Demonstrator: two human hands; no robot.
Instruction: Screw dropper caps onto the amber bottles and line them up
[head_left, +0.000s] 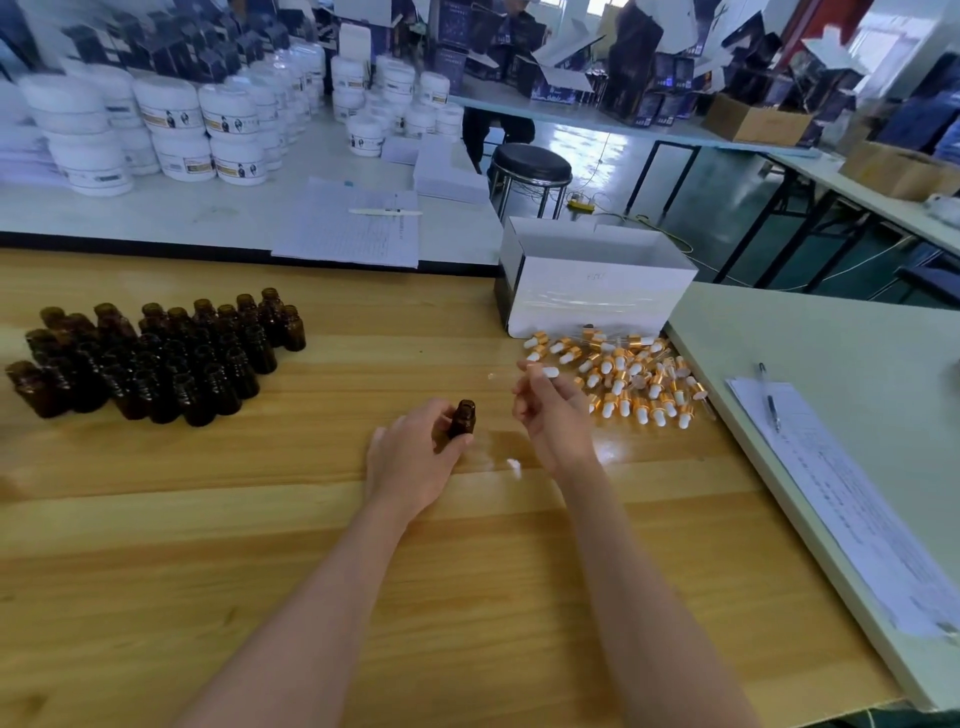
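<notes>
On the wood table (260, 519), mid-front: one bottle (462, 418) and one cap (548, 371), not yet joined.

The left hand (415, 457) curls fingers and thumb round the bottle's body, upright with the open neck clear; whether it rests on the wood I cannot tell. The right hand (553, 415) pinches the cap at its fingertips, white bulb showing, just beside and above the bottle. The bottle is likely light, stiff, smooth glass, breakable if dropped: best held low on the body, threads free. The cap's bulb looks soft and its pipette likely thin and fragile, so turn it by the gold collar. Open bottles (156, 358) cluster far left; loose caps (628, 376) lie right, by a white box (597, 291).
</notes>
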